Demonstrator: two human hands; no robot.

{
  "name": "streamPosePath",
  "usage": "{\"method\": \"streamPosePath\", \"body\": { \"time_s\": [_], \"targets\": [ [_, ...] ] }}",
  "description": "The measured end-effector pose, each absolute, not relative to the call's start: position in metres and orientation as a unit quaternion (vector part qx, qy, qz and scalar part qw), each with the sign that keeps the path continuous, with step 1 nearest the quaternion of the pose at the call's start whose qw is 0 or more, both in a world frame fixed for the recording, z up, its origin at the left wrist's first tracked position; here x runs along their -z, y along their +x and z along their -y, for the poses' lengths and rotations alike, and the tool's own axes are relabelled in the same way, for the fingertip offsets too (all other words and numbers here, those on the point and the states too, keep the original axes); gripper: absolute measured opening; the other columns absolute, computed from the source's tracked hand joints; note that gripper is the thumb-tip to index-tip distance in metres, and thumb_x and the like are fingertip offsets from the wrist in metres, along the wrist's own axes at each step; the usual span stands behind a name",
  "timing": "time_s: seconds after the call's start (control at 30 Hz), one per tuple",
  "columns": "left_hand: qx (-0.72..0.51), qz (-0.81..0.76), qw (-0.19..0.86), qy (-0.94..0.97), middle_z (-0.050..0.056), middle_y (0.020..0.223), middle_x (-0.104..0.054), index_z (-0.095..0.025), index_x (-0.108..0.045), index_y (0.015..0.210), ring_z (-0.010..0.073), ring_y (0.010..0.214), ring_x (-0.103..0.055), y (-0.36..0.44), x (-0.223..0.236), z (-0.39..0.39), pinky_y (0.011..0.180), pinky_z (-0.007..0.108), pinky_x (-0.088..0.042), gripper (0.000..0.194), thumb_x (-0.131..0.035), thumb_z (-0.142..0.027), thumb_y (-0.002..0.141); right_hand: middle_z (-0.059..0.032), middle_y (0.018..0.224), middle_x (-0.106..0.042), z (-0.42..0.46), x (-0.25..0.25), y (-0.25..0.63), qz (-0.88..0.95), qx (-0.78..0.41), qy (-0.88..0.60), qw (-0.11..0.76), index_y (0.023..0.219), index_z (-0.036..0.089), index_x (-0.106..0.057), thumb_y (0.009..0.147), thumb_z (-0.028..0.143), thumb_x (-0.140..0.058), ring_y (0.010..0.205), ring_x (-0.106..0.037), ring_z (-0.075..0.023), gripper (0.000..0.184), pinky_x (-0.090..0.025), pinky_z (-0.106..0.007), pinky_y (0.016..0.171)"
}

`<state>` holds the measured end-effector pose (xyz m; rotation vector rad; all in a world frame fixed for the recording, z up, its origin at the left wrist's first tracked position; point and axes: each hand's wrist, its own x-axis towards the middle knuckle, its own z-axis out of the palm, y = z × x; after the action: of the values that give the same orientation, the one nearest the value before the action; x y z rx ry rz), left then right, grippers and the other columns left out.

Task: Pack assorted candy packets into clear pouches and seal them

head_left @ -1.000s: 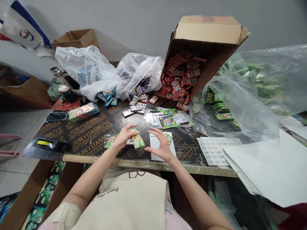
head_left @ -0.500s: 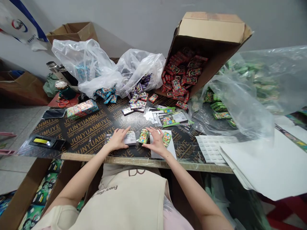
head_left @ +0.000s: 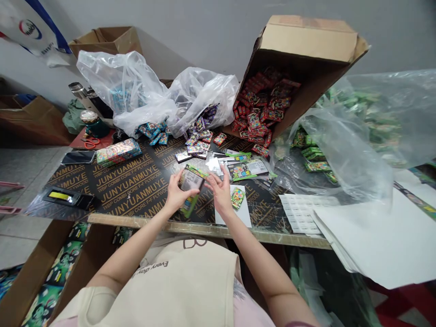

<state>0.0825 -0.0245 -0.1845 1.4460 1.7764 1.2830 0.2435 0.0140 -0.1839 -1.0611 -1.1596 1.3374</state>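
My left hand (head_left: 177, 194) is closed round the left side of a flat printed packet (head_left: 192, 180) with a grey panel and green edges, lifted and tilted over the table. More green shows below the packet, beneath my left thumb; I cannot tell whether it is a flap or another thing. At the packet's right edge is my right hand (head_left: 220, 193), its fingers apart; whether they touch the packet is unclear. Just right of that hand, a small green patterned box (head_left: 237, 198) lies on a white sheet (head_left: 245, 219). Similar green-edged packets (head_left: 247, 169) lie beyond my hands.
Behind are small purple boxes (head_left: 195, 149), blue boxes (head_left: 154, 132) and a tipped carton (head_left: 308, 41) of red boxes (head_left: 260, 120). Green boxes (head_left: 315, 159) spill from a plastic bag at right, near white sheets (head_left: 371, 236). A phone (head_left: 78, 157) and scissors (head_left: 90, 143) lie left.
The packet under my left hand has been lifted and tilted. My right hand has let go of a small green box, which no longer shows where it was, and its fingers have spread.
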Motion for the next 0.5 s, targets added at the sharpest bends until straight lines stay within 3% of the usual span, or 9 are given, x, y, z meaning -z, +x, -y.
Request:
{"method": "streamPosePath", "body": {
  "time_s": [0.1,0.17,0.27,0.37,0.5],
  "targets": [
    [-0.578,-0.596,0.356,0.429,0.004,0.090,-0.060,-0.016,-0.068,0.104,0.0187,0.090,-0.057,0.107,0.189,0.022,0.087,0.031,-0.044,0.044,-0.065,-0.050,0.076,-0.0070,0.104,-0.067,-0.014,0.174,0.224,0.393,-0.604,-0.438,0.538,0.133,0.024,-0.036,0.079,0.055,-0.057,0.094,-0.067,-0.0232,0.066,-0.055,-0.039,0.081],
    [-0.638,-0.544,0.430,0.334,0.003,0.081,-0.063,-0.015,-0.070,0.087,0.0158,0.080,-0.058,0.118,0.188,0.022,0.078,0.028,-0.045,0.041,-0.063,-0.054,0.077,-0.0025,0.087,-0.069,-0.015,0.167,0.218,0.344,-0.613,-0.446,0.553,0.121,0.023,-0.043,0.075,0.048,-0.063,0.084,-0.068,-0.0219,0.056,-0.056,-0.037,0.077],
    [-0.668,-0.486,0.535,0.180,0.000,0.066,-0.063,-0.013,-0.065,0.070,0.0122,0.062,-0.056,0.124,0.179,0.021,0.065,0.024,-0.045,0.041,-0.074,-0.053,0.064,0.0027,0.069,-0.069,-0.015,0.159,0.219,0.310,-0.632,-0.445,0.554,0.106,0.023,-0.047,0.066,0.032,-0.068,0.072,-0.068,-0.0197,0.046,-0.055,-0.033,0.071],
    [-0.641,-0.473,0.600,0.079,-0.001,0.061,-0.064,-0.013,-0.063,0.066,0.0106,0.054,-0.056,0.117,0.167,0.016,0.058,0.023,-0.044,0.032,-0.080,-0.037,0.053,0.0037,0.072,-0.071,-0.011,0.154,0.224,0.289,-0.660,-0.410,0.559,0.105,0.025,-0.046,0.064,0.027,-0.068,0.072,-0.068,-0.0181,0.047,-0.053,-0.031,0.070],
    [-0.596,-0.479,0.639,0.080,-0.002,0.060,-0.063,-0.014,-0.063,0.069,0.0097,0.050,-0.055,0.104,0.156,0.010,0.051,0.021,-0.040,0.021,-0.071,-0.024,0.053,0.0020,0.086,-0.073,-0.009,0.153,0.231,0.229,-0.715,-0.364,0.551,0.112,0.028,-0.044,0.066,0.028,-0.065,0.078,-0.070,-0.0193,0.051,-0.054,-0.033,0.071]
  ]
}}
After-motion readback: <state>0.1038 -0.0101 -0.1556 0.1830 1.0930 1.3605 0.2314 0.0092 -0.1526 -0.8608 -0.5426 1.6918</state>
